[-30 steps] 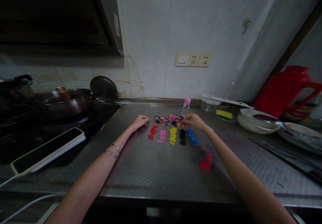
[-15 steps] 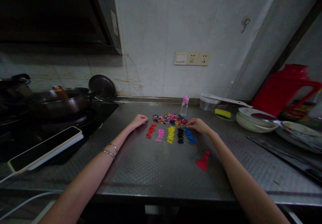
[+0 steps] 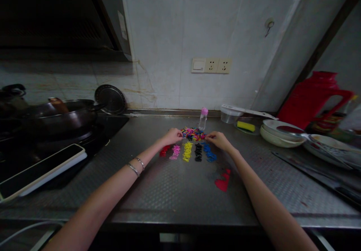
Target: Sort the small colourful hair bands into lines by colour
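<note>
A loose heap of mixed-colour small rubber bands [image 3: 194,133] lies on the metal counter. My left hand [image 3: 172,136] touches its left edge with the fingers pinched together; whatever they hold is too small to make out. At the right edge my right hand [image 3: 219,140] also has its fingertips pinched, over the top of the blue bands [image 3: 210,152]. In front of the heap run short columns of black bands [image 3: 198,152], yellow bands [image 3: 187,152] and pink bands [image 3: 175,152]. Red bands [image 3: 164,151] are partly hidden by my left wrist.
A clear bottle with a pink cap [image 3: 203,118] stands behind the heap. Red cut-out shapes [image 3: 223,181] lie nearer the front. To the right are a yellow sponge [image 3: 245,126], bowls [image 3: 279,137] and a long knife [image 3: 313,175]; a phone [image 3: 42,172] and a pan [image 3: 67,115] are left.
My left hand has moved right, from beside the heap onto its left edge, now covering part of the red column. My right hand has shifted slightly at the right edge. The view has turned slightly.
</note>
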Demonstrator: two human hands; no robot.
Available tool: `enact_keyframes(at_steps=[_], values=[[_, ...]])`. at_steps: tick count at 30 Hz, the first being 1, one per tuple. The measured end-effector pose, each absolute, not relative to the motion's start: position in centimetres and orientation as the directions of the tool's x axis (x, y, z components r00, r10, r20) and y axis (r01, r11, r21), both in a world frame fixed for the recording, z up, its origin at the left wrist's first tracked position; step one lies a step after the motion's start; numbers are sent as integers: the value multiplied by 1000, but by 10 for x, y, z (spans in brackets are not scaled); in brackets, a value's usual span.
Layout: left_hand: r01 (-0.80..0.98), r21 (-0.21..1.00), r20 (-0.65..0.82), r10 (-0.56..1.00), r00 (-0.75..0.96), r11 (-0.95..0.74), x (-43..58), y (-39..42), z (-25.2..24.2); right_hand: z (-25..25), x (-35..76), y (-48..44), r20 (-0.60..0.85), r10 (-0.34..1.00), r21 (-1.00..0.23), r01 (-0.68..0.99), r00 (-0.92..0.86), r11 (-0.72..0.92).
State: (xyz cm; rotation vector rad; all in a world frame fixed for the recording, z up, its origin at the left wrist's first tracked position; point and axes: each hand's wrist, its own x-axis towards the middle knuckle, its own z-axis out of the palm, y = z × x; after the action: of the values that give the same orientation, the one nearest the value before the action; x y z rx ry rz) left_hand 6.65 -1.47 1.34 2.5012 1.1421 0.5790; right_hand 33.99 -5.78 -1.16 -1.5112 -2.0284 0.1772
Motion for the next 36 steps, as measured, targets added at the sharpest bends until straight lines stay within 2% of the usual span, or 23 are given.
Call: enact_keyframes(at_steps=[3,6,11,18,23,29,36], values=[[739,289,227,794,564,-608,76,-13,10,-13,340,-58,379,909,-436,833,-173,340],[773,241,228,808,543,-587,79,-9,7,-12,339,-58,369,915,-428,844,-163,324],[728,318,251,794,554,-608,79,-6,6,-9,337,-60,348,921,-431,843,-173,321],[640,495,260,803,537,-588,64,-10,17,-10,337,-60,338,927,-447,839,-164,311],[598,475,228,747,624,-645,41,-21,21,-12,336,-58,335,924,-440,836,-184,327],[602,471,186,740,647,-645,32,-26,14,-9,332,-63,329,922,-424,841,-202,336],[519,610,140,727,672,-598,26,-28,11,-8,326,-65,359,911,-414,840,-205,351]])
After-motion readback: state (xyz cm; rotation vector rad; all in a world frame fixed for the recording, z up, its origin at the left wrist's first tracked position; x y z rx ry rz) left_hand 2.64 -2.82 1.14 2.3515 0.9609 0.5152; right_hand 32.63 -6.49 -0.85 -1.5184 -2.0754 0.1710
